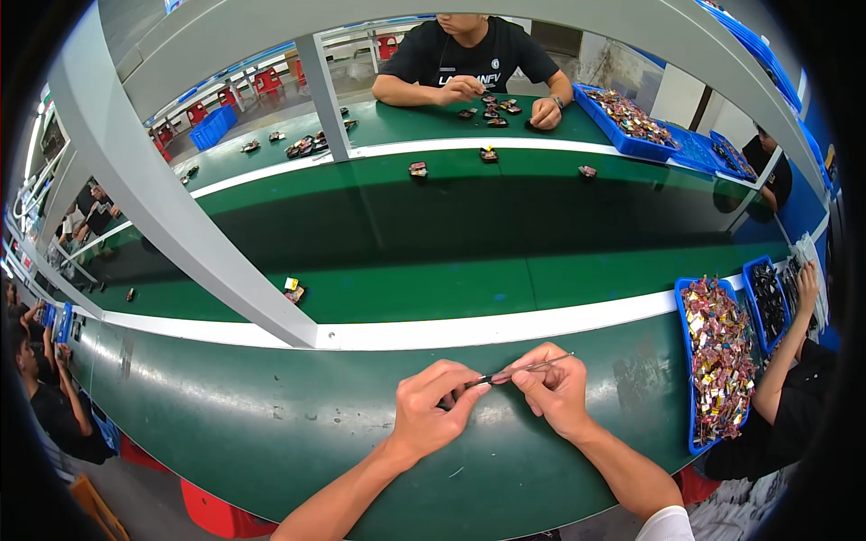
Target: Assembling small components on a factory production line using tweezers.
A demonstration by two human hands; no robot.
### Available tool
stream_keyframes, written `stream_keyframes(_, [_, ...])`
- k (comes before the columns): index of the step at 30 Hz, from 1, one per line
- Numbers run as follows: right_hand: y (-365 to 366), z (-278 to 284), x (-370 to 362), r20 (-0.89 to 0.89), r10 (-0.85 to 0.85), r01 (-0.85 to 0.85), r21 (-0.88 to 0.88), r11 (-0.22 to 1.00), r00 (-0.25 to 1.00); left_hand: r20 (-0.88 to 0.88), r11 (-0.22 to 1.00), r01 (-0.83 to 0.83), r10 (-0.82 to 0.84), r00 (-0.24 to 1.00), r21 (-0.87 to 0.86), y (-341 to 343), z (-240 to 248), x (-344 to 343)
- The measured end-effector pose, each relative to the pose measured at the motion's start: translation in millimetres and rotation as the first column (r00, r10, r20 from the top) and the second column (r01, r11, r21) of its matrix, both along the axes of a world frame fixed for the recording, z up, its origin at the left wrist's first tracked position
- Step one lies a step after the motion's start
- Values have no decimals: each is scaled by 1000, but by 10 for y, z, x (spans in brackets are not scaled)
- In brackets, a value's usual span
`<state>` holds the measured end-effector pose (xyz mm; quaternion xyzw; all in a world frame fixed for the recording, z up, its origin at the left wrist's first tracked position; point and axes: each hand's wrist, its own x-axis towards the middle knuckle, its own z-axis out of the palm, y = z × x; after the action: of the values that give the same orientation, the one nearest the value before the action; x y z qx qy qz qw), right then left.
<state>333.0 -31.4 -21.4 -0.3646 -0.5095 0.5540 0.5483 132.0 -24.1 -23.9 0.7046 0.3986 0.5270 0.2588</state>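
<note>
Pinching small dark part (pixel 487 379) in left hand (pixel 437 406), above counter (pixel 271 406); gripping thin rod (pixel 554 360) in right hand (pixel 557 398), close beside it. Unable to tell exact contact. Hold part firmly, keep both hands steady, work rod with light pressure, never forcing.

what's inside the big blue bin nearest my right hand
The big blue bin holds a heap of small parts, mostly reddish-pink, with yellow and white among them. Only the heap's top layer shows; anything deeper is covered by it.
</note>
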Motion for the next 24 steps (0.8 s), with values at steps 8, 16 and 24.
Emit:
stream_keyframes(8, [-9, 34, 49, -47, 10, -13, -68, 998, 999, 140, 958, 218, -194, 971, -186, 15, 131, -30])
stream_keyframes(16, [-16, 26, 77, -7, 7, -8, -69, 998, 1000, 77, 963, 207, -196, 978, -172, 41, 18, -32])
stream_keyframes(24, [-5, 53, 74, -28, 22, -24, -46, 999, 999, 83, 973, 164, -153, 985, -160, 43, -32, 4])
